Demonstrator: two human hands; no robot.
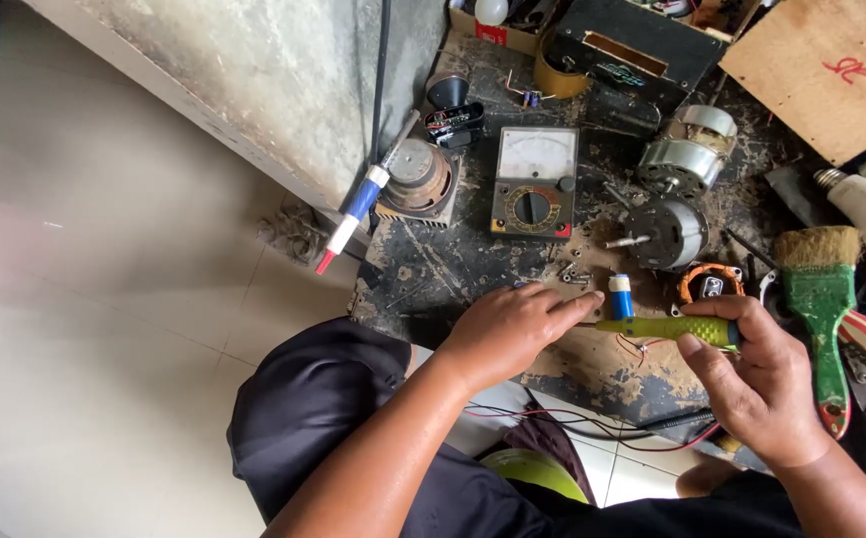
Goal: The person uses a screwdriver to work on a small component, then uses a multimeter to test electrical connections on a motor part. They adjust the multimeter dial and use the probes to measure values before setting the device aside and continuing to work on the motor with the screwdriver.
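Observation:
My right hand [751,374] grips the yellow-green handle of a screwdriver [667,328], which points left across the dirty work board [463,264]. My left hand [512,329] rests palm down on the board, its fingers curled over the screwdriver's tip, so what lies under them is hidden. A small blue and white cylinder [620,297] stands just beyond the handle. Several loose screws [572,273] lie a little further away.
An analogue multimeter [534,182] sits mid-board, two small motors [667,232] to its right, an orange coil [710,284] near my right hand. A green-handled brush [821,299] lies at right, a blue and white soldering tool [353,214] at left. Red and black wires [592,423] trail near my lap.

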